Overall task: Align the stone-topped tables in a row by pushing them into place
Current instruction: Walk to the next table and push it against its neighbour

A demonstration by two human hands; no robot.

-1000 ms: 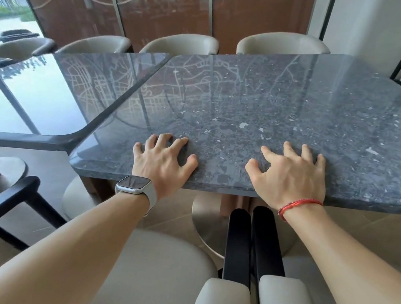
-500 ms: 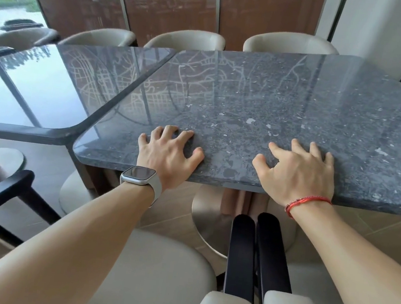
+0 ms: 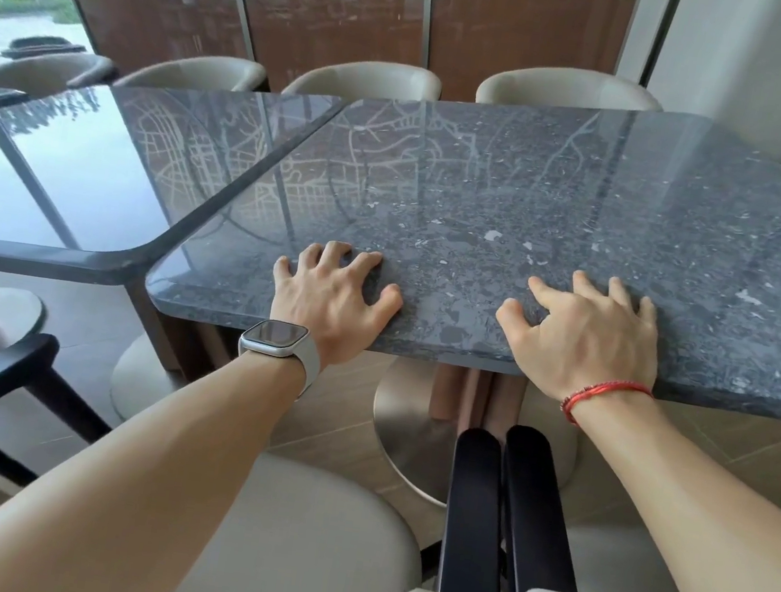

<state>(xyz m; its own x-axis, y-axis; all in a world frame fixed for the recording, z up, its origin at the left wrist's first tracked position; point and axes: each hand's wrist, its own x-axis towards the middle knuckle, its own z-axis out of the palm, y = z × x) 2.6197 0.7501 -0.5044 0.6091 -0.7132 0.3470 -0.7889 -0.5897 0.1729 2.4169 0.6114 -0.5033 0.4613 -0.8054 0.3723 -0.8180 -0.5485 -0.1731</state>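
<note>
Both hands planted on the near edge of the grey stone table (image 3: pixel 539 206): left hand (image 3: pixel 328 297) above a watch (image 3: pixel 276 338), right hand (image 3: pixel 586 341) above a red cord (image 3: pixel 604 393). Fingers spread wide and arched, tips pressing the top, holding nothing. Placed roughly evenly either side of the pedestal base (image 3: pixel 406 427).

Table lying just beside the neighbouring table (image 3: pixel 97 168) on the left, thin dark seam between the side edges; touching or not, cannot tell. Front edge sitting nearer the body than the neighbour's, so probably a short shove forward left to do.

Push level through the heels of the palms rather than the fingertips: slick-looking polished stone, likely to let tips skid. Equal force on both sides, to stop the top swinging round the pedestal. Small nudges, eyes on the two front corners until flush. Mind the cream chairs (image 3: pixel 564 90) on the far side and the dark armrests (image 3: pixel 475 505) close below.
</note>
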